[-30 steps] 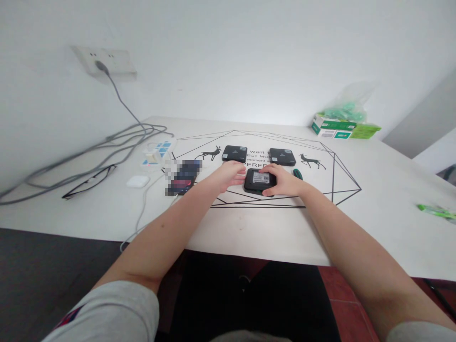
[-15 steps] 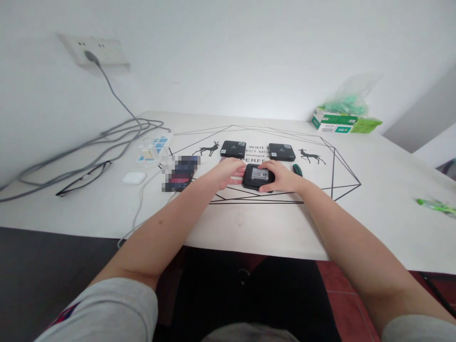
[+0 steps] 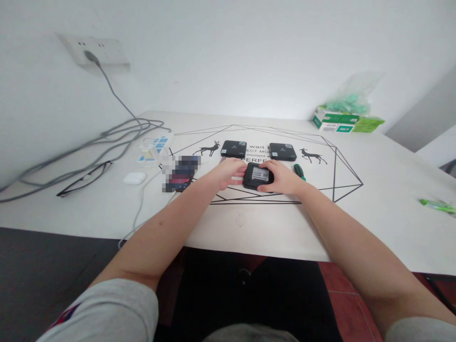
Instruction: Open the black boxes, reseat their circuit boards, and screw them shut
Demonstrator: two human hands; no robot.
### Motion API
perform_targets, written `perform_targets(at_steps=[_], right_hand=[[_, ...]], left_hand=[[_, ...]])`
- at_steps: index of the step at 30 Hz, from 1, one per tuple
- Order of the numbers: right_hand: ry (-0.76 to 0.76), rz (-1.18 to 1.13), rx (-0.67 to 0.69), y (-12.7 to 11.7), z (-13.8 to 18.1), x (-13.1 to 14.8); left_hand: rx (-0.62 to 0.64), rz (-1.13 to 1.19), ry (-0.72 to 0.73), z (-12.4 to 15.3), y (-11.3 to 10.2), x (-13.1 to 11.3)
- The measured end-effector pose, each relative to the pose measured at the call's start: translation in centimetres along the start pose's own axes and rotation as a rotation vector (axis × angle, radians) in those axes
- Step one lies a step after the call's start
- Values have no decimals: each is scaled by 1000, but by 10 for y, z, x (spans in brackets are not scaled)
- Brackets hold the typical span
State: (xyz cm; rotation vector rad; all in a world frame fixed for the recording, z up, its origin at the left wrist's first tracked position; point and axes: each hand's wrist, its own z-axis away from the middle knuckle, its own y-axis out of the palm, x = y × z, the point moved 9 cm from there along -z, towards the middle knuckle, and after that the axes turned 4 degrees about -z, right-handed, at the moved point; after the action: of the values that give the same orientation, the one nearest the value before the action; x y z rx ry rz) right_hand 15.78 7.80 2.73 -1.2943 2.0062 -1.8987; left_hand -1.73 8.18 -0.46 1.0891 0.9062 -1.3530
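Note:
A small black square device (image 3: 259, 175) lies label side up on the white table. My right hand (image 3: 281, 178) grips it from the right, with fingers over its far edge and the thumb at its near edge. At its left side is my left hand (image 3: 231, 173), fingers stretched toward the edge and somewhat apart; whether they touch it is unclear. Two similar black devices, one at left (image 3: 233, 148) and one at right (image 3: 282, 152), lie flat behind it. A green-and-black tool handle (image 3: 299, 172) sits just beyond my right hand, partly hidden by it.
To the left are a blurred-out phone (image 3: 181, 173), a white earbud case (image 3: 135, 178), glasses (image 3: 84, 178), a power strip (image 3: 156, 147) and a coiled grey cable (image 3: 107, 130). Green-and-white boxes (image 3: 337, 118) stand at the back right. A green packet (image 3: 438, 205) lies far right.
Both hands stay around the black device almost unchanged. My right thumb and fingers have shifted very slightly, and the view has moved a little.

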Motion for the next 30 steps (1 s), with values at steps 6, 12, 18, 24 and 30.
perform_targets(at_steps=[6, 12, 18, 24, 30], right_hand=[[-20, -27, 60, 7, 0, -8], [-29, -9, 55, 9, 0, -7], [-212, 89, -112, -7, 5, 20], [-272, 107, -150, -7, 6, 26], [70, -395, -280, -15, 0, -22]], left_hand=[[10, 12, 12, -3, -2, 2], [-7, -6, 23, -2, -2, 1], [64, 12, 111, 2, 9, -3], [115, 61, 84, 6, 13, 2], [78, -3, 78, 4, 9, 4]])
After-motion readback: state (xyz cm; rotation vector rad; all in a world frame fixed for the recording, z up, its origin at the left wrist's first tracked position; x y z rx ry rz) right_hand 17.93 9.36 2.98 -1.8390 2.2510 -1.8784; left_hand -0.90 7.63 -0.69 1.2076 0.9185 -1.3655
